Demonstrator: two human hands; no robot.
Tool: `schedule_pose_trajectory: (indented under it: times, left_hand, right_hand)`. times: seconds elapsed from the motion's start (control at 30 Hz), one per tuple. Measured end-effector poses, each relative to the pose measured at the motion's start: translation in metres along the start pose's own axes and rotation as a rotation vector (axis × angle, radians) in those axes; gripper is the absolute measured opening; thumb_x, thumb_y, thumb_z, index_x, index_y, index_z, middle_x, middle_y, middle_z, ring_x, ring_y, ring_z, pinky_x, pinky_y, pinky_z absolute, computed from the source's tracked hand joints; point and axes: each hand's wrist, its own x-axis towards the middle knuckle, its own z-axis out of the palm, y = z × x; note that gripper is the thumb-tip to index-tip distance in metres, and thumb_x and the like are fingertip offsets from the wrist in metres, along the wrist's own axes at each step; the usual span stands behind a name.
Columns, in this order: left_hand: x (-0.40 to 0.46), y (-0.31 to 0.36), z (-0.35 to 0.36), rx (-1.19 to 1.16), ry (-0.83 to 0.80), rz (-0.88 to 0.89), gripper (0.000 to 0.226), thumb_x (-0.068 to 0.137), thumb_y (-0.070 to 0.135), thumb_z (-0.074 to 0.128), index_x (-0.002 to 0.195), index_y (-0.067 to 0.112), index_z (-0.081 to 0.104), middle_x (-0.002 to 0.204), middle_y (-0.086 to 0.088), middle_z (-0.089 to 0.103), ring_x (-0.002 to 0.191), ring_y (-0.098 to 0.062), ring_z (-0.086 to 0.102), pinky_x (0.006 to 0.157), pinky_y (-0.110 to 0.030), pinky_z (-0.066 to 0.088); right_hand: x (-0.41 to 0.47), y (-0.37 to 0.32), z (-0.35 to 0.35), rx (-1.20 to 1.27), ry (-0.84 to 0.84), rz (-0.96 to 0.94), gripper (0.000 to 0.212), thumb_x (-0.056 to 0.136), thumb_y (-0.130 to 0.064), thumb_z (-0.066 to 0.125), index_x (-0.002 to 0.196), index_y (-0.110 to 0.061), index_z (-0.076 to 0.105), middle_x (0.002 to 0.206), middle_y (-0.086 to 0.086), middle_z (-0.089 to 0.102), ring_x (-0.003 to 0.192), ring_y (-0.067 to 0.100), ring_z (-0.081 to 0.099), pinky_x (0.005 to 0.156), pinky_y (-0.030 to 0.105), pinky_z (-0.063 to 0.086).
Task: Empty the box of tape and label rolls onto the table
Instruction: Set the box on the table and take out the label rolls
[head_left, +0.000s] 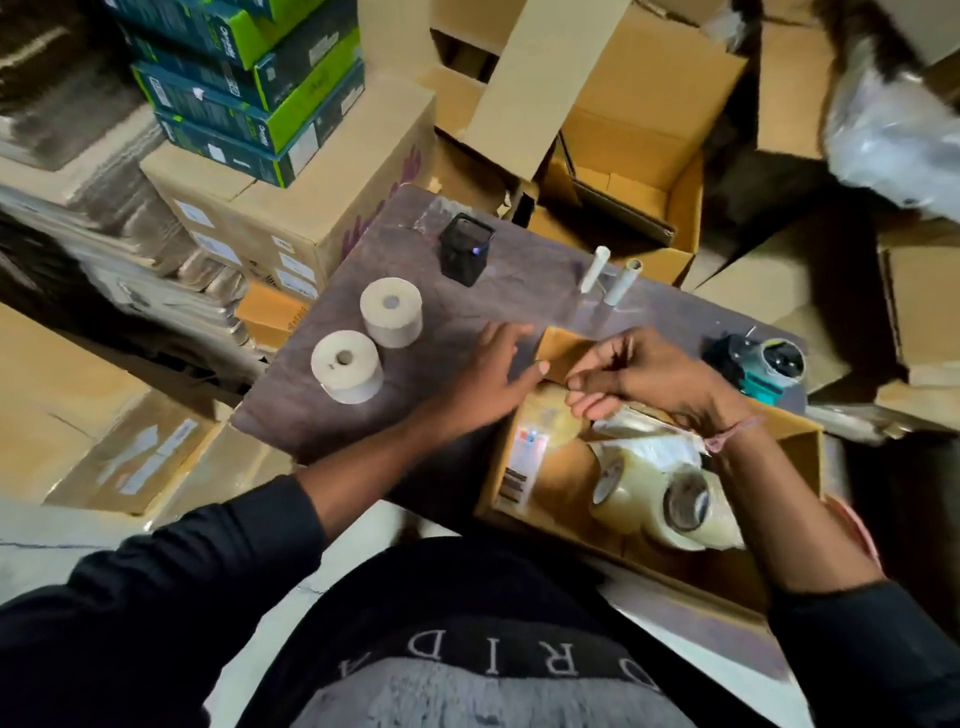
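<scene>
Clear tape rolls (670, 506) lay on their sides in the cardboard box (795, 441), nearer the person than the right hand (631, 376), whose curled fingers seemingly pinched the far flap (558, 345). Left of that pinch, the left hand (488, 371) spread flat, gripping nothing. Beyond it stood two label rolls (369, 340) on the table (291, 421); the tape looked light, stiff and slick, best hooked through the core.

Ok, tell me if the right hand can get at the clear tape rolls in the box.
Probably yes: the right hand is above the open box, and the clear tape rolls lie uncovered below its wrist.
</scene>
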Motion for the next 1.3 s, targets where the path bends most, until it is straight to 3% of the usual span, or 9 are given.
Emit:
schedule_pose_trajectory:
  times: [0.1,0.2,0.3,0.4,0.63,0.83,0.97,1.13,1.3]
  left_hand:
    - [0.004,0.014,0.019,-0.030,-0.002,-0.049,0.041,0.100,0.026,0.063,0.137,0.011,0.052,0.132,-0.011,0.055,0.125,-0.023,0.056,0.106,-0.039,0.047]
    - [0.005,0.017,0.024,-0.041,0.011,-0.118,0.038,0.105,0.029,0.053,0.140,0.016,0.048,0.138,-0.009,0.054,0.126,-0.022,0.055,0.103,-0.039,0.048]
    - [0.004,0.015,0.025,0.018,0.011,-0.120,0.040,0.106,0.028,0.050,0.144,0.017,0.045,0.139,-0.009,0.052,0.123,-0.021,0.055,0.097,-0.037,0.049]
    - [0.003,0.014,0.026,0.021,0.027,-0.107,0.041,0.106,0.025,0.051,0.145,0.014,0.045,0.138,-0.011,0.053,0.122,-0.022,0.056,0.098,-0.038,0.049]
    - [0.001,0.011,0.027,-0.023,0.023,-0.106,0.041,0.106,0.025,0.051,0.146,0.017,0.044,0.139,-0.009,0.054,0.125,-0.022,0.056,0.102,-0.042,0.052]
    - [0.001,0.013,0.026,-0.009,0.022,-0.100,0.041,0.104,0.025,0.052,0.144,0.016,0.045,0.136,-0.010,0.055,0.124,-0.024,0.056,0.104,-0.048,0.051]
    - [0.003,0.013,0.026,0.007,0.010,-0.099,0.043,0.103,0.028,0.051,0.144,0.017,0.044,0.137,-0.010,0.056,0.124,-0.024,0.057,0.103,-0.050,0.051]
    - [0.000,0.012,0.026,0.018,0.009,-0.093,0.041,0.105,0.029,0.050,0.144,0.020,0.043,0.136,-0.009,0.056,0.122,-0.023,0.058,0.100,-0.049,0.054]
    - [-0.001,0.011,0.026,0.005,0.014,-0.093,0.041,0.104,0.030,0.050,0.144,0.021,0.042,0.135,-0.008,0.056,0.121,-0.023,0.059,0.098,-0.049,0.056]
  right_hand:
    - [0.013,0.058,0.006,-0.290,0.084,0.107,0.014,0.082,0.000,0.073,0.095,-0.004,0.076,0.096,0.018,0.077,0.084,0.022,0.071,0.085,0.040,0.060]
    - [0.027,0.092,0.016,-0.604,0.112,0.108,0.024,0.081,-0.014,0.074,0.084,-0.034,0.060,0.096,0.003,0.064,0.092,0.022,0.060,0.086,0.034,0.051]
    - [0.029,0.105,0.013,-0.849,0.113,0.131,0.020,0.081,-0.023,0.074,0.095,-0.028,0.061,0.103,-0.004,0.053,0.101,0.017,0.055,0.087,0.027,0.044]
    - [0.028,0.121,0.007,-0.871,0.109,0.161,0.051,0.072,-0.025,0.078,0.120,-0.019,0.063,0.117,-0.002,0.066,0.105,0.020,0.064,0.089,0.030,0.051]
    - [0.027,0.116,0.007,-0.979,-0.038,0.200,0.056,0.074,-0.025,0.084,0.127,-0.018,0.064,0.120,0.002,0.069,0.107,0.022,0.067,0.093,0.029,0.054]
    - [0.053,0.117,0.051,-0.892,0.168,-0.173,0.099,0.063,-0.032,0.091,0.149,-0.020,0.041,0.134,0.014,0.047,0.111,0.034,0.058,0.095,0.039,0.053]
    - [0.057,0.130,0.087,-0.956,0.354,-0.208,0.076,0.074,-0.026,0.081,0.142,-0.026,0.047,0.127,0.020,0.040,0.101,0.034,0.052,0.087,0.038,0.050]
    - [0.054,0.134,0.100,-0.649,0.514,-0.170,0.041,0.084,-0.022,0.068,0.121,-0.019,0.050,0.117,0.008,0.041,0.101,0.023,0.046,0.086,0.035,0.047]
    - [0.066,0.151,0.104,-0.719,0.482,-0.055,0.043,0.094,-0.023,0.050,0.135,-0.010,0.055,0.127,0.026,0.045,0.112,0.043,0.051,0.092,0.039,0.046]
